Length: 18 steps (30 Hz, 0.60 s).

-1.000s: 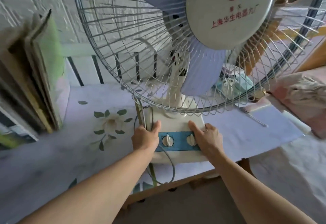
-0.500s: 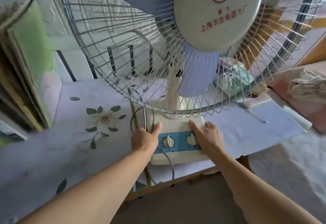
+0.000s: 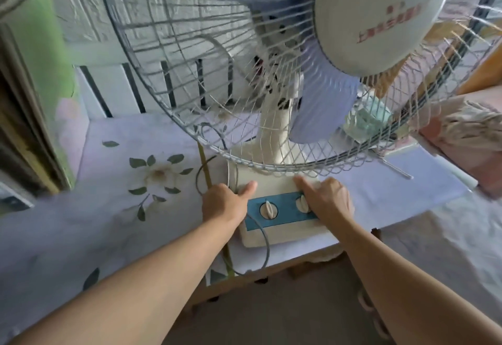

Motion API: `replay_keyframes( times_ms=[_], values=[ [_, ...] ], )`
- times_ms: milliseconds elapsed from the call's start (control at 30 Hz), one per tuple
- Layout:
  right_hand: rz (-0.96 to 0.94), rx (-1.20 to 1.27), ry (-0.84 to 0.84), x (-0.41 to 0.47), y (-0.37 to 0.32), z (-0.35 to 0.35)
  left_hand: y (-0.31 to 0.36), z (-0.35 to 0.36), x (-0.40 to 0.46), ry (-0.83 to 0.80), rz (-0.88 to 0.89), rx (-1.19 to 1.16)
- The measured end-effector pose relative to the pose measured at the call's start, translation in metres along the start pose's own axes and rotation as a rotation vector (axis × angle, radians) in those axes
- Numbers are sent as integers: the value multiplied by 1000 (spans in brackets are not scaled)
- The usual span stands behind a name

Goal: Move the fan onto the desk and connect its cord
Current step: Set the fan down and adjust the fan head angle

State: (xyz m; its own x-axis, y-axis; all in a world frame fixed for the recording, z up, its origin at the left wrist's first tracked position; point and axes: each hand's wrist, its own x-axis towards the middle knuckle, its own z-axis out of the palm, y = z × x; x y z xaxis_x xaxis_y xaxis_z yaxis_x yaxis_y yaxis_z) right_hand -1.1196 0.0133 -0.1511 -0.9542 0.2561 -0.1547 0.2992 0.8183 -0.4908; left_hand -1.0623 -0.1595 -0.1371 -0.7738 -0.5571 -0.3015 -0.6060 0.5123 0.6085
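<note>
A cream table fan point(image 3: 274, 179) with a wire cage, lilac blades and a blue control panel with two knobs stands on the desk point(image 3: 81, 222), which is covered by a pale floral cloth. My left hand point(image 3: 225, 203) grips the left side of the fan's base, thumb on top. My right hand point(image 3: 326, 198) lies on the base's right side, over the right knob. The grey cord point(image 3: 264, 238) loops beside my left hand and hangs over the desk's front edge. Its plug is not visible.
Stacked boards and a green panel point(image 3: 35, 86) lean at the left. A white slatted rail point(image 3: 114, 89) and textured wall stand behind the desk. Pink bedding point(image 3: 461, 138) lies at the right. A small mint-green object point(image 3: 366, 119) sits behind the cage. Bare floor point(image 3: 271, 312) is below.
The fan's head has swung to the right in view and the camera has come closer. Both hands stay on the base in the same places.
</note>
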Motion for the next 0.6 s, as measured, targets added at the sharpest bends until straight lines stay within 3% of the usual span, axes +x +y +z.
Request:
replay_keyframes(
  times_ms=[600],
  values=[
    [-33,148,-105,51,1,-10,17,25,3,-10,-34,-78]
  ],
)
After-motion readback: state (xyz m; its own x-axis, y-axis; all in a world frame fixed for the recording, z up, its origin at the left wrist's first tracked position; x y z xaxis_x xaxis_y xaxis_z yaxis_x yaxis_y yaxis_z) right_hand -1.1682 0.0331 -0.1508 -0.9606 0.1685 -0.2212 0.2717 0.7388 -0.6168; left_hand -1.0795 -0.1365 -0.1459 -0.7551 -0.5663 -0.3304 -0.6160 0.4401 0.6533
